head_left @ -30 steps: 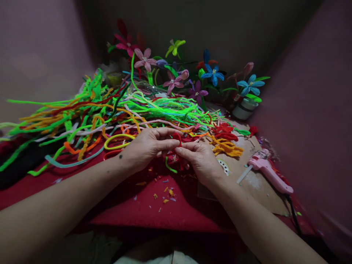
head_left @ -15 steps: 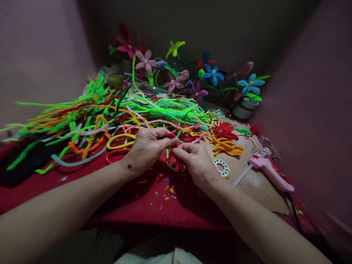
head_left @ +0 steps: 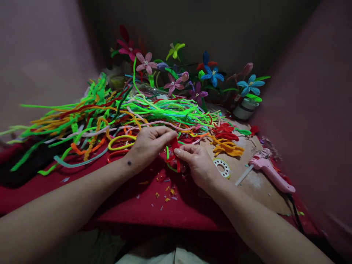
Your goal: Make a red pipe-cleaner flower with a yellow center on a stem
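Between my fingertips is a short red pipe cleaner (head_left: 175,143), held over the near middle of the table. My left hand (head_left: 154,145) pinches its upper end between thumb and fingers. Lower down, my right hand (head_left: 194,157) grips the same red piece, the thumb pressed against it. A bright green pipe cleaner (head_left: 168,152) and more red strands show just below and behind the fingers; whether they are joined to the held piece I cannot tell. Left of my left hand lie scissors with a yellow handle loop (head_left: 121,138) and a red one (head_left: 114,156), their blades hidden.
A large heap of coloured pipe cleaners (head_left: 165,110) spreads across the back and left. On the right, a board (head_left: 264,200) bears red and orange bundles, a white tape roll (head_left: 221,168) and a pink glue gun (head_left: 271,170). Pipe-cleaner flowers (head_left: 174,82) stand behind.
The fingers have shifted slightly on the red pipe cleaner, and more of it shows between my two hands. The view has moved a little.
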`<act>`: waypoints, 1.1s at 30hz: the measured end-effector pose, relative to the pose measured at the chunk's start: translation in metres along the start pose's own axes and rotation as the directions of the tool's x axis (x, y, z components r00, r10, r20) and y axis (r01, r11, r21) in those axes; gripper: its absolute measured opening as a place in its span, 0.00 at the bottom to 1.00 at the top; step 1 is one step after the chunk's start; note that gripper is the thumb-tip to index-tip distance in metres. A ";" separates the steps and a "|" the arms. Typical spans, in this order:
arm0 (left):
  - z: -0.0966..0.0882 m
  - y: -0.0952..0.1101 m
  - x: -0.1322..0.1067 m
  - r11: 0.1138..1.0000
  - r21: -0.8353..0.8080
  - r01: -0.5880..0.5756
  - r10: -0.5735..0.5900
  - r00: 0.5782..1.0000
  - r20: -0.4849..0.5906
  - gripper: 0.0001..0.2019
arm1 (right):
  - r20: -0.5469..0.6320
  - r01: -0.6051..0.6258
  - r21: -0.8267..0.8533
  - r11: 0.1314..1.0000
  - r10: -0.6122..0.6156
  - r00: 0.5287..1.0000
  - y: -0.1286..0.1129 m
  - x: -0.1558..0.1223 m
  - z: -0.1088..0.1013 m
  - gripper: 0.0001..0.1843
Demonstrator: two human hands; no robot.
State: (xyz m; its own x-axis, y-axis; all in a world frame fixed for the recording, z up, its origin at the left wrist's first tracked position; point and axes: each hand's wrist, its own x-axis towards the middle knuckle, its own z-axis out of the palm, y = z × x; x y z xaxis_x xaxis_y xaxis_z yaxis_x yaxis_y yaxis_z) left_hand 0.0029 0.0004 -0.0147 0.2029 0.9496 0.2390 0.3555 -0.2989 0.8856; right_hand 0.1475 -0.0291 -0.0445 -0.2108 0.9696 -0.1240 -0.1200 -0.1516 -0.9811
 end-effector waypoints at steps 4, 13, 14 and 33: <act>-0.002 -0.001 0.005 0.961 -0.182 0.210 -0.178 0.968 0.175 0.12 | -0.045 0.035 0.144 0.989 -0.028 0.999 0.005 0.006 -0.006 0.13; 0.000 -0.001 0.003 0.954 -0.113 0.277 -0.226 0.915 0.334 0.06 | -0.042 0.027 0.300 0.954 -0.015 0.999 0.006 0.010 -0.007 0.10; 0.000 -0.002 0.003 0.953 -0.120 0.278 -0.222 0.911 0.348 0.06 | -0.030 0.012 0.322 0.947 -0.003 1.000 0.005 0.009 -0.007 0.10; 0.000 -0.008 0.003 0.878 -0.325 0.350 -0.262 0.922 0.286 0.11 | -0.121 0.012 0.329 0.944 0.030 0.992 -0.001 0.010 -0.005 0.07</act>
State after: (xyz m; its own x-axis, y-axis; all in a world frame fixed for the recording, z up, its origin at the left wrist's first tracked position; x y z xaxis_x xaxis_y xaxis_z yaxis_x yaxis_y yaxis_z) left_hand 0.0009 0.0058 -0.0209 0.3546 0.9266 -0.1253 0.0868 0.1008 0.9911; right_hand 0.1505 -0.0188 -0.0453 -0.0951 0.9808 -0.1705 -0.4348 -0.1950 -0.8791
